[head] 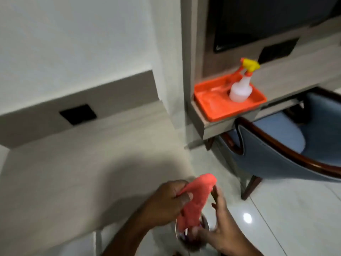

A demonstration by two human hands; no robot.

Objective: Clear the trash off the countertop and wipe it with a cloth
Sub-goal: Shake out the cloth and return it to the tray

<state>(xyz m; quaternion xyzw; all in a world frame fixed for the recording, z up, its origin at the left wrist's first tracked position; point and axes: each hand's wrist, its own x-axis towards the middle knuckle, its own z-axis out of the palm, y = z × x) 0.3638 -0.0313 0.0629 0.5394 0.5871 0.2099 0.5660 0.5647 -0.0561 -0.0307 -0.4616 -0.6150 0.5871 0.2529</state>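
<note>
A pale countertop (77, 163) is seen bare along the wall, beside a blue chair (287, 148). On a ledge to the right, an orange tray (212, 100) is occupied by a white spray bottle (239, 89). Over a round metal bin (191, 241) near the counter's edge, a pink cloth (195, 196) is pinched in the left hand (166, 202), while the right hand (221, 228) is held spread beside it.
</note>
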